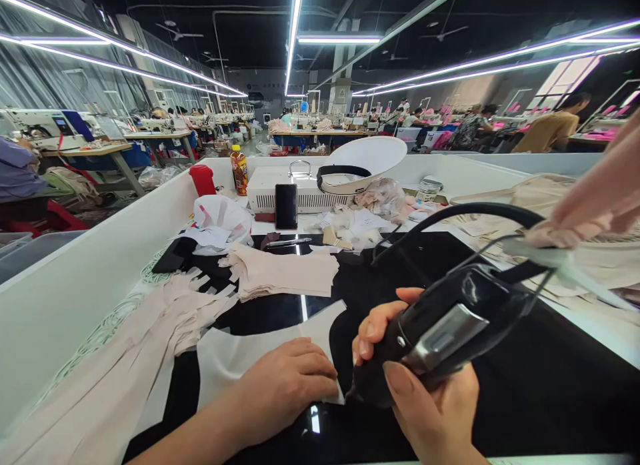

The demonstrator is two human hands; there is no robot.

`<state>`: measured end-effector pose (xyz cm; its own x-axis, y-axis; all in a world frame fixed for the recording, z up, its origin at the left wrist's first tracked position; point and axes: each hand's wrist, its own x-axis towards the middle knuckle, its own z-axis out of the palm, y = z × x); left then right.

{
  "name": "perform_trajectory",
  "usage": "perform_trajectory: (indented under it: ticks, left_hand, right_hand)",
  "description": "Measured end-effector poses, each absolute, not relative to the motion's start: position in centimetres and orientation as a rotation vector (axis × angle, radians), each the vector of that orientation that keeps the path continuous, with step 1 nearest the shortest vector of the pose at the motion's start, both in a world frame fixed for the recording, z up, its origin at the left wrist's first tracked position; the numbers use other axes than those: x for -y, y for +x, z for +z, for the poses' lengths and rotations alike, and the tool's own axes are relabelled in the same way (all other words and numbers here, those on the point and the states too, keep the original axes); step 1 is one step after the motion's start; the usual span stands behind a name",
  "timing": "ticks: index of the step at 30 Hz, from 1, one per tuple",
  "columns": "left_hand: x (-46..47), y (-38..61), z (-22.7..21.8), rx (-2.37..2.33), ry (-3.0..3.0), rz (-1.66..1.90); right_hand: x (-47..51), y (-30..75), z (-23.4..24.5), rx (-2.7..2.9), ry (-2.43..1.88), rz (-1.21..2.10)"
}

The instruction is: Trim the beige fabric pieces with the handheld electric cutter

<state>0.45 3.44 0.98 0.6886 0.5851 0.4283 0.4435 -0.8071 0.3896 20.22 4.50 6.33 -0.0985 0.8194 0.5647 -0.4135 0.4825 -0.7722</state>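
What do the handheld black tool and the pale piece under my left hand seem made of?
Black tool: probably hard plastic, glossy, with bright highlights; its silver plate looks like satin metal, given the sheen.
Pale piece: likely thin fabric, matte, lying flat without shine.

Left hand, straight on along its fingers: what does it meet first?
Probably the black handheld tool, near its lower end, gripped in the right hand; how their heights compare is unclear here.

Near left, the bare left hand (pixel 290 385) is lying palm-down; near right, the bare right hand (pixel 433 408) is gripping.
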Motion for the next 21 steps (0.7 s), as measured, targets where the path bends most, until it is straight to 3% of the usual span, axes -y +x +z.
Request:
perform_trajectory:
  ticks: [21]
  left_hand:
    - [-3.42, 0.34, 0.3, -0.85, 2.679, 0.82]
  right_hand:
    - [-4.83, 20.02, 6.15, 1.211, -0.413, 1.095]
